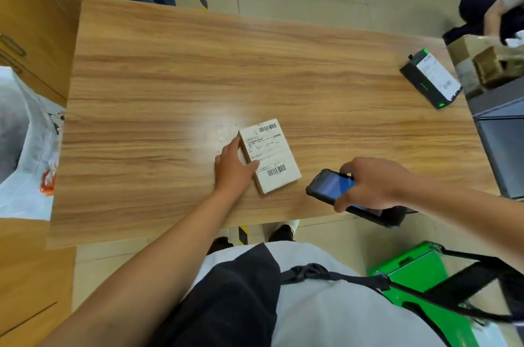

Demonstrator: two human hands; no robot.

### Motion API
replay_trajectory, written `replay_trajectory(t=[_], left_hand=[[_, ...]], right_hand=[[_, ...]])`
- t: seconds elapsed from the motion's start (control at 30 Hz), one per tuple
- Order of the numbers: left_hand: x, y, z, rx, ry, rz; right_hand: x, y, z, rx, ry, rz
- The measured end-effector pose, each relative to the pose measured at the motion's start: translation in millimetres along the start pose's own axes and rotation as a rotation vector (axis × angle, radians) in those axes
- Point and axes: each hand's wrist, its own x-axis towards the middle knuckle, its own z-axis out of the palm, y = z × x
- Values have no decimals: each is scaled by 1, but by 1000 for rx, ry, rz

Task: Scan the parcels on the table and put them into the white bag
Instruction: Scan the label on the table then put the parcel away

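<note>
The wooden table [170,77] has the white bag [25,148] standing open off its left edge. A white parcel [276,154] lies label-up near the near edge; a black parcel [431,81] lies at the right edge. The right hand [374,183] grips a scanner [331,186] over the near edge. The left hand [234,169] holds the white parcel's left side, thumb on top.

1 head view, down onto table [170,77]
</note>
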Motion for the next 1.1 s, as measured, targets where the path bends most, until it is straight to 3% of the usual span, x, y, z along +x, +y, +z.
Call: replay_trajectory(t=[0.5,0.6,0.7,0.77,0.9,1.0,1.1], left_hand=[[8,4,-13,-25,-126,5],[19,10,-24,38,-156,-35],[24,14,-32,89,-62,-60],[19,14,-34,201,-43,-33],[-12,7,-41,670,-183,-22],[-40,-8,-45,844,-187,-59],[-60,-11,-49,838,-95,-144]], right_hand=[[-2,11,6,66,-68,-4],[1,25,8,165,-62,-17],[7,42,11,400,-91,-20],[11,51,14,637,-109,-28],[18,57,16,964,-88,-80],[25,50,16,1058,-102,-155],[37,38,14,1079,-148,-250]])
